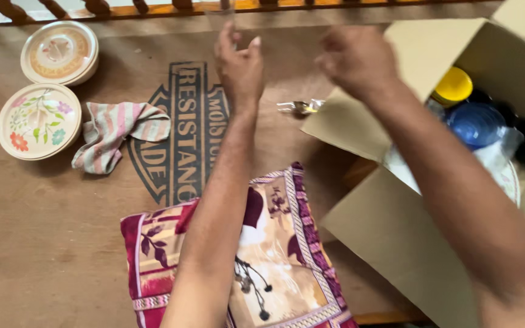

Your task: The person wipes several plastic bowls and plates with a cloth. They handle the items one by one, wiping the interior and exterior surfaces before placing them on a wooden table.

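So here we've got both arms stretched toward the top of the frame. Our left hand [238,64] is up near the top centre, fingers pointing up and partly spread, and our right hand [355,58] sits just right of it, curled loosely with knuckles toward us. Between them there's a clear plastic sheet or bag [274,36], pretty see-through and blurred, so we can't tell exactly how each hand pinches it, but both seem to have an edge of it.

On the right is an open cardboard box [396,237], flaps out. Inside it we can see a yellow lid [454,84] and a blue lid [476,123], plus dark stuff further right that's hard to make out.

Just below the right hand, beside the box flap, a small shiny wrapped thing [302,107] lies on the brown board surface [44,243]. Upper left: two round floral plates [39,121] close together, and a striped cloth [120,130] crumpled next to them. A maroon floral cushion [287,243] sits at bottom centre under our left forearm.
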